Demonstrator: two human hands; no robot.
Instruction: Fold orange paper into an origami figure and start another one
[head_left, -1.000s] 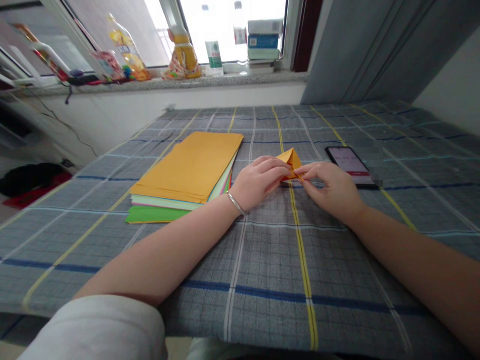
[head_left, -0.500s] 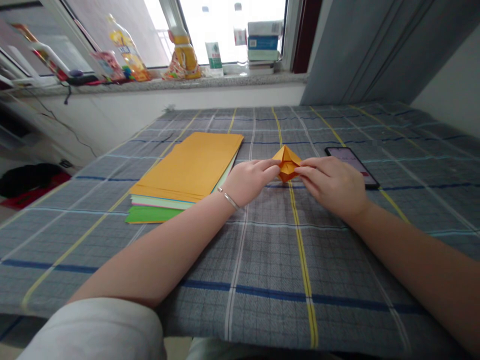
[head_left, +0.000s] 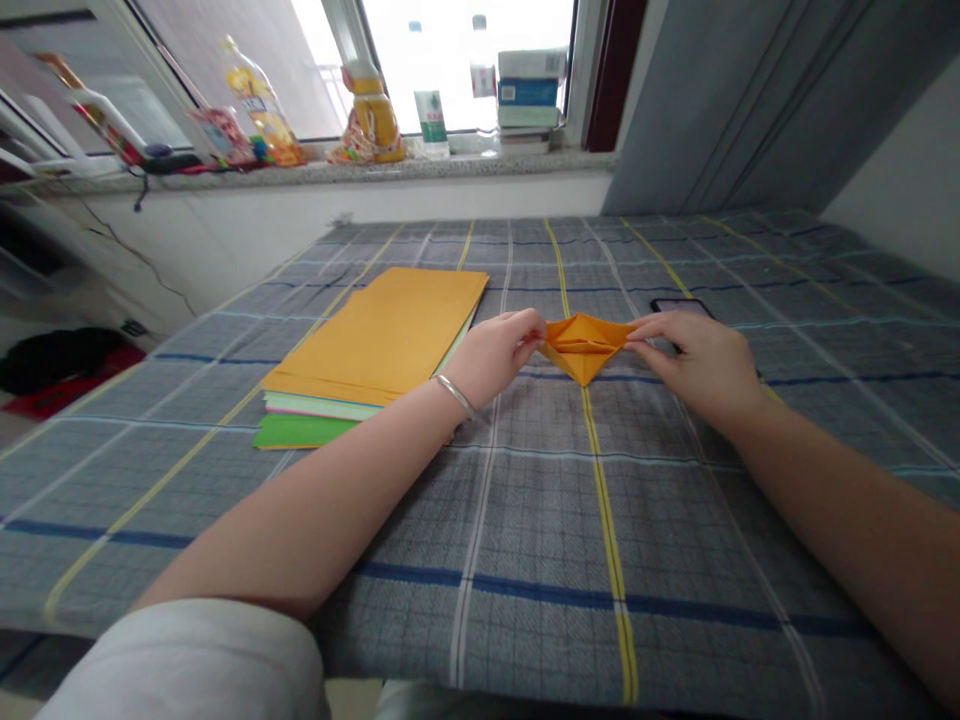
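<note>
Between my hands is a piece of folded orange paper [head_left: 584, 345], spread wide with a fold across its middle and a point toward me. My left hand [head_left: 501, 350] is closed, pinching its left corner between thumb and fingers. The right corner is pinched the same way by my right hand [head_left: 694, 365]. A silver bracelet [head_left: 455, 396] circles my left wrist. Just left of that hand lies a stack of coloured paper [head_left: 382, 335], orange on top with green and pale sheets under it.
A phone [head_left: 681, 306] lies partly hidden behind my right hand. The grey checked cloth [head_left: 540, 520] covers the table. On the windowsill [head_left: 450, 168] beyond stand bottles, a tube [head_left: 431, 120] and a stack of boxes [head_left: 529, 95].
My hands have moved apart, and the folded paper between them has gone from a compact diamond to a wider, flatter shape. My right hand now covers more of the phone.
</note>
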